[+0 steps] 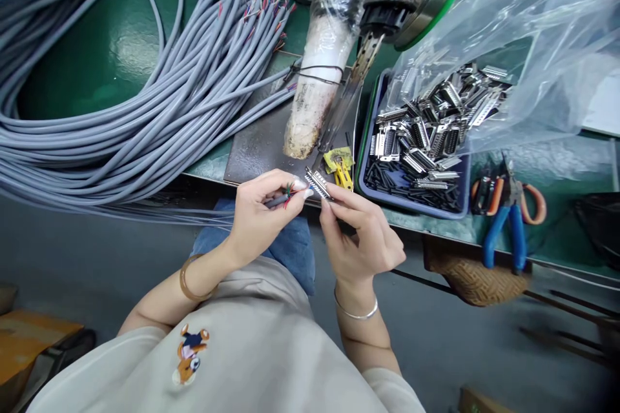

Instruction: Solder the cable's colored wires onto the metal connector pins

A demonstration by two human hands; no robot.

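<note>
My left hand pinches the stripped end of a grey cable, its thin red, green and blue wires fanned out by the fingertips. White coverings sit on the thumb and index fingertip. In my right hand, thumb and fingers grip the end of a metal multi-pin connector, its pin row facing the wires. The wire tips are right at the pins; whether they touch I cannot tell. Just beyond the connector, the thin tip of a soldering iron points down towards it, beside a white tape-wrapped tube.
Many grey cables lie coiled at left. A blue tray holds loose connectors and black sleeves under a plastic bag. Near it are a yellow clip, blue-handled pliers and a green-rimmed solder spool.
</note>
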